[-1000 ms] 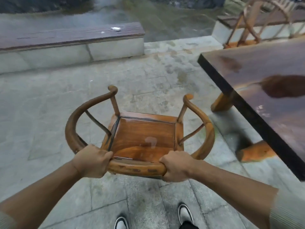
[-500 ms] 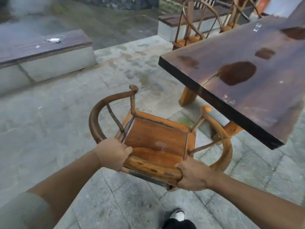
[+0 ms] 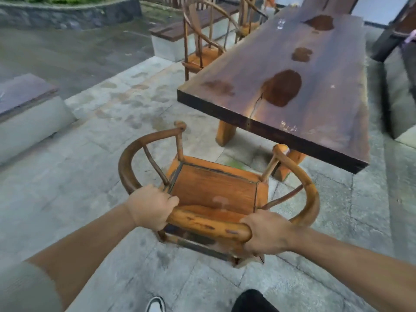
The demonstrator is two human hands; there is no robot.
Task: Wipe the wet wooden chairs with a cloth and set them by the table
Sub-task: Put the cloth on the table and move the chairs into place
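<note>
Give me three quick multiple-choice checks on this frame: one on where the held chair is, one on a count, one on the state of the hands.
1. Where is the held chair relative to the table?
A. Tucked fully under it
B. Just short of its near end
C. On top of it

2. How many other chairs stand at the table's far left side?
A. None
B. Two
C. Five

3. What are the hands doing?
A. Both hold the chair's back rail
B. One wipes with a cloth
C. Both hang free

Answers:
1 B, the chair's arm tips sit in front of the table's near edge, seat clear of it.
2 B, the nearer far chair and the farther far chair show there.
3 A, the left hand and right hand each have a closed grip on the rail.
</note>
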